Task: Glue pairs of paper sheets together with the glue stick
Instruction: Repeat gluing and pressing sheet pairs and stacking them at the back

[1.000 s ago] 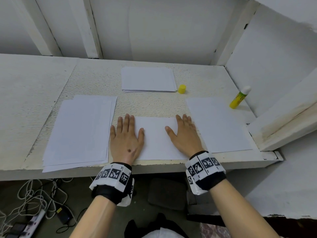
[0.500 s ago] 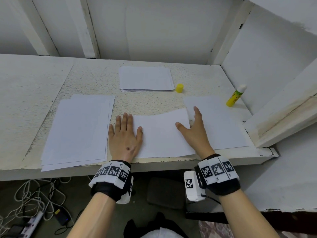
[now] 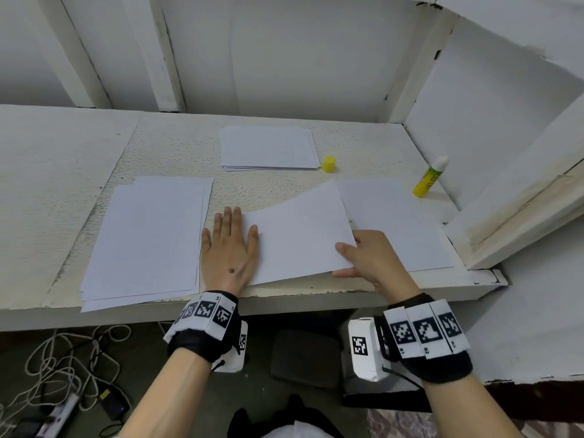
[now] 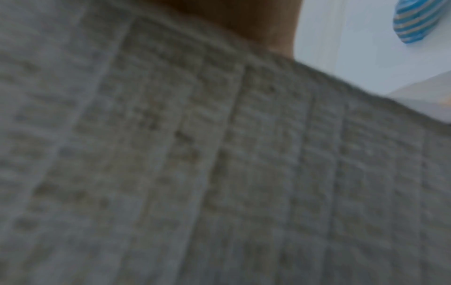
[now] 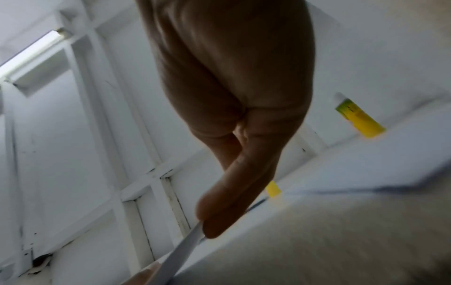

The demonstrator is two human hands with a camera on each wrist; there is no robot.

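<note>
My left hand (image 3: 229,251) lies flat, fingers spread, pinning the middle sheet (image 3: 297,232) at the table (image 3: 57,172) front edge; right hand (image 3: 369,257) pinches its lifted right edge. Glue stick (image 3: 429,178) leans far right.

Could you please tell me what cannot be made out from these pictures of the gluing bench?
- Left wrist view: blurred grey texture fills it; the left hand cannot be made out there.
- Head view: the centre sheet hides the right hand's fingers and whatever lies beneath.
- Head view: the glue stick label is too small to read.
- Right wrist view: motion blur smears the yellow cap.
</note>
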